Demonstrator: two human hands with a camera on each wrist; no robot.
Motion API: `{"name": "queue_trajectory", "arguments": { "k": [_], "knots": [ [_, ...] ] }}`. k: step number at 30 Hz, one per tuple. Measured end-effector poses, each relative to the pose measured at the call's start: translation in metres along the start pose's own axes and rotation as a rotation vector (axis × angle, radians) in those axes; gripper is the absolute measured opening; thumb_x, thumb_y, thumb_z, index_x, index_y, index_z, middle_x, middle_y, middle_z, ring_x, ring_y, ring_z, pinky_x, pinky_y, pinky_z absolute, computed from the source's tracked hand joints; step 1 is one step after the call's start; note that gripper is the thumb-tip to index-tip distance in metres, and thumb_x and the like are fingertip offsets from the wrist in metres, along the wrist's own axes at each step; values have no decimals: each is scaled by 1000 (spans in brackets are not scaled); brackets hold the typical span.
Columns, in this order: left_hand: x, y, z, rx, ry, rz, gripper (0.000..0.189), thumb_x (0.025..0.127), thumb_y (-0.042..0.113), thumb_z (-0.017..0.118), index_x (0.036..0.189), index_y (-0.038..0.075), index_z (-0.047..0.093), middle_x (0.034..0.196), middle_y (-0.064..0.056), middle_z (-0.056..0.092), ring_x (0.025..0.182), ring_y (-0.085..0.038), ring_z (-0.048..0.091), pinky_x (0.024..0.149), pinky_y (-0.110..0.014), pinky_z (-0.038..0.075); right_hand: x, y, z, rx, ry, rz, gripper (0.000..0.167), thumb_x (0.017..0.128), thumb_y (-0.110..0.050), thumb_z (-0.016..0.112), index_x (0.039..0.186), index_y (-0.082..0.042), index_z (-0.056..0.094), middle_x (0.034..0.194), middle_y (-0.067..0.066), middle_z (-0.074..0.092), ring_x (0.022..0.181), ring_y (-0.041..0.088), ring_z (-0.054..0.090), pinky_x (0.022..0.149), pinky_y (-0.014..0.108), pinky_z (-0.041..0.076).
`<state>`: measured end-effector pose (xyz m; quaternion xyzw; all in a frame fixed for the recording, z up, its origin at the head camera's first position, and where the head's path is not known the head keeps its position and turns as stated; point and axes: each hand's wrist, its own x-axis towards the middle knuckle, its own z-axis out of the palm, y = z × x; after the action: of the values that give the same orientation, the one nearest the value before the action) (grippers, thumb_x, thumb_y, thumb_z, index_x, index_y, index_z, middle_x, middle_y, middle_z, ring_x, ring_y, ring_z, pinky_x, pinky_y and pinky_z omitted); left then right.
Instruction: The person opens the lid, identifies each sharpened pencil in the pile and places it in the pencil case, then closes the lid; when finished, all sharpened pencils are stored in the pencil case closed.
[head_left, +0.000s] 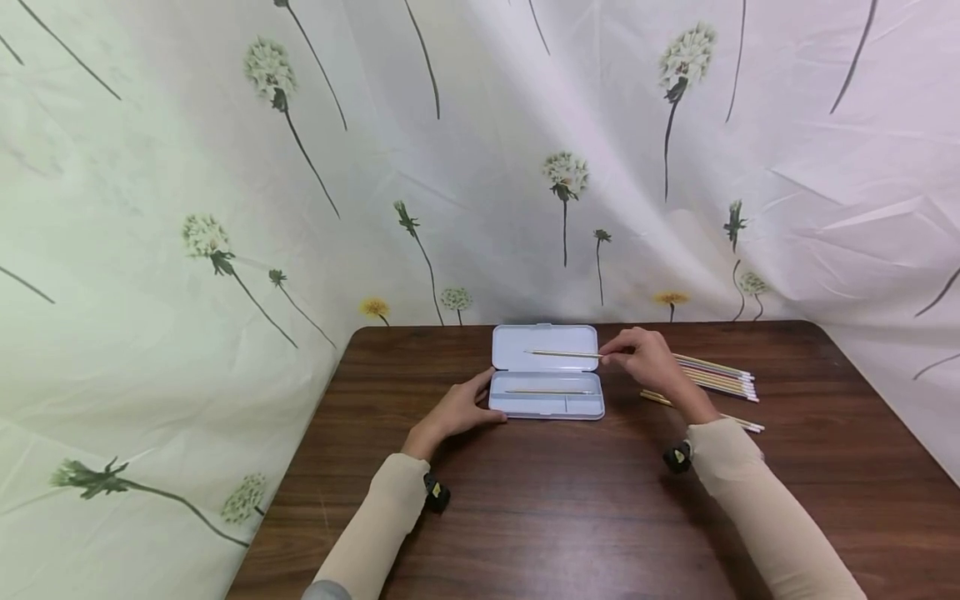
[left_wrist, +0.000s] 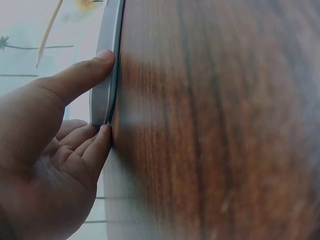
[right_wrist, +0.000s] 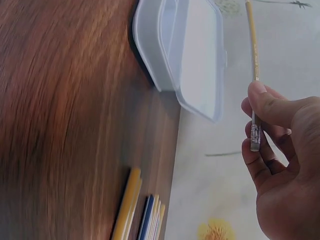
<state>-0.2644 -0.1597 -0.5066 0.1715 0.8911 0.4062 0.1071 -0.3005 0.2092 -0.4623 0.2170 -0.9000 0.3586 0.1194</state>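
A pale blue pencil case (head_left: 536, 415) lies on the table with its lid (head_left: 517, 340) raised at the back. One yellow pencil (head_left: 540, 392) rests lengthwise inside it, and a small divider stands at the right of the tray. My left hand (head_left: 459, 408) holds the case's left end, thumb at the front wall and fingers round the side, as the left wrist view also shows. Between thumb and fingers, my right hand (head_left: 647, 358) pinches another yellow pencil (right_wrist: 254, 50) near its eraser end. That pencil is level in front of the lid, its tip toward the left.
Several pencils (head_left: 720, 383) lie in a bunch on the table right of the case, partly behind my right forearm. Closer to me are more pencils (head_left: 742, 423), crossed by that wrist. A flower-printed cloth (head_left: 480, 167) hangs behind the brown wooden table (head_left: 555, 500).
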Motion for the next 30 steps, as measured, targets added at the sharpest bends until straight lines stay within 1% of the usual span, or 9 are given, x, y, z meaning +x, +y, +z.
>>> {"name": "queue_trajectory", "arguments": {
  "k": [4, 6, 8, 13, 20, 25, 28, 30],
  "knots": [
    [-1, 0, 1, -13, 1, -2, 96, 91, 22, 88, 169, 11, 32, 172, -13, 36, 153, -28, 47, 123, -42, 47, 2, -4, 10, 12, -29, 6, 11, 90, 0, 83, 93, -10, 87, 90, 7, 79, 84, 20, 62, 71, 31, 51],
    [0, -1, 2, -15, 2, -4, 97, 91, 21, 88, 169, 12, 32, 172, -13, 36, 153, -27, 47, 123, -42, 47, 3, -5, 14, 16, -40, 4, 10, 90, -2, 83, 91, -11, 87, 87, 3, 79, 84, 19, 62, 72, 31, 51],
    [0, -1, 2, -13, 1, -5, 97, 91, 22, 88, 169, 12, 31, 172, -13, 36, 154, -27, 46, 123, -41, 47, 4, -7, 18, 19, -59, 12, 9, 90, -3, 83, 91, -11, 87, 88, 2, 79, 86, 19, 63, 73, 31, 52],
    [-1, 1, 0, 10, 0, 0, 97, 92, 23, 87, 169, 12, 30, 173, -13, 36, 154, -27, 46, 124, -41, 47, 8, -8, 29, 19, -77, 1, 9, 89, -3, 84, 90, -11, 87, 91, 3, 80, 88, 20, 65, 75, 32, 54],
    [-1, 2, -1, 20, -1, -13, 95, 92, 24, 87, 169, 13, 31, 172, -13, 36, 153, -27, 48, 124, -42, 47, 11, -3, 44, 7, -118, -19, 12, 87, -2, 85, 90, -13, 88, 93, 1, 82, 90, 19, 69, 76, 30, 56],
    [-1, 2, 0, 23, 11, -17, 96, 92, 25, 87, 169, 13, 32, 171, -13, 38, 151, -28, 50, 123, -42, 47, 10, -3, 51, 31, -152, -9, 11, 87, -2, 84, 89, -12, 88, 93, 6, 82, 91, 19, 72, 80, 35, 59],
    [-1, 2, 0, 24, 9, -18, 96, 92, 25, 87, 169, 14, 31, 172, -13, 37, 151, -28, 50, 123, -42, 47, 10, -3, 56, 11, -169, -6, 10, 88, -3, 85, 88, -13, 87, 93, 7, 82, 89, 17, 72, 81, 37, 59],
    [-2, 2, 0, 26, 5, -16, 96, 92, 25, 87, 169, 14, 31, 172, -13, 37, 151, -28, 50, 123, -42, 47, 9, -3, 58, -10, -177, -21, 9, 88, -3, 85, 88, -12, 87, 92, 6, 81, 88, 17, 72, 81, 39, 60]
  ]
}}
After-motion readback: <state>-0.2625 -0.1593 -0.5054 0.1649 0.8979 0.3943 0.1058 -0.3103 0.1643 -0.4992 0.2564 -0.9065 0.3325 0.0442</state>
